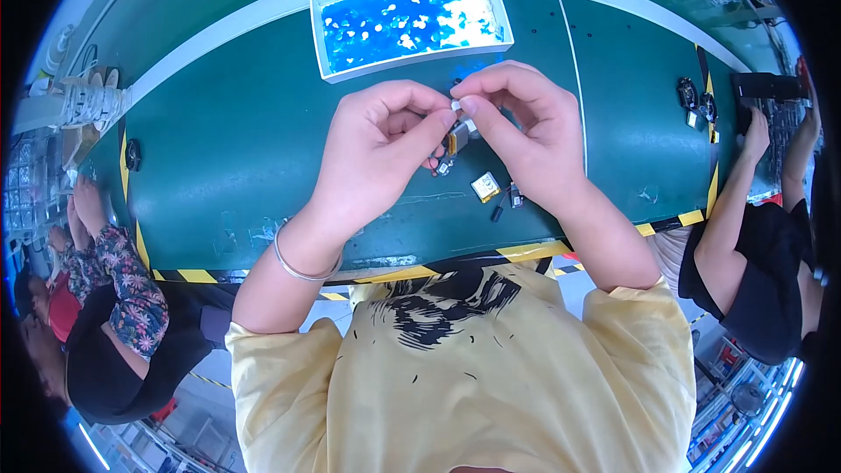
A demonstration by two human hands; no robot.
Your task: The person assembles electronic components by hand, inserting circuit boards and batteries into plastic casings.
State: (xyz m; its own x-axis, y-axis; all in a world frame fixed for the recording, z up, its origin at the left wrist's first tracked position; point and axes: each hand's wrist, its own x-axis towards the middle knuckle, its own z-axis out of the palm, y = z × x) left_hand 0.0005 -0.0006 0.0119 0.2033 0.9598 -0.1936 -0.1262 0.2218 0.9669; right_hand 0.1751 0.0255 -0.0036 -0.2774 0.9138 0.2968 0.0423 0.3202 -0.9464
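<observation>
In front of me, my left hand (378, 142) and my right hand (527, 127) meet fingertip to fingertip over the green table. Thumbs and forefingers of both are closed on a small white piece (455, 105); its exact kind is too small to make out. Right below it, partly covered by my fingers, is a small electronic assembly (456, 137) with silver and orange-brown parts and thin wires. A flat silver battery pack with yellow edging (485, 187) lies nearer me, below my right hand. Beside it are a small dark part (516, 199) and a short black piece (498, 213).
Beyond my hands stands a white tray (325, 60) holding many blue and white small pieces. Black-and-yellow tape edges the green table (236, 158). Black parts (688, 92) lie at its right end, a black coil (133, 155) at its left. People sit at both sides.
</observation>
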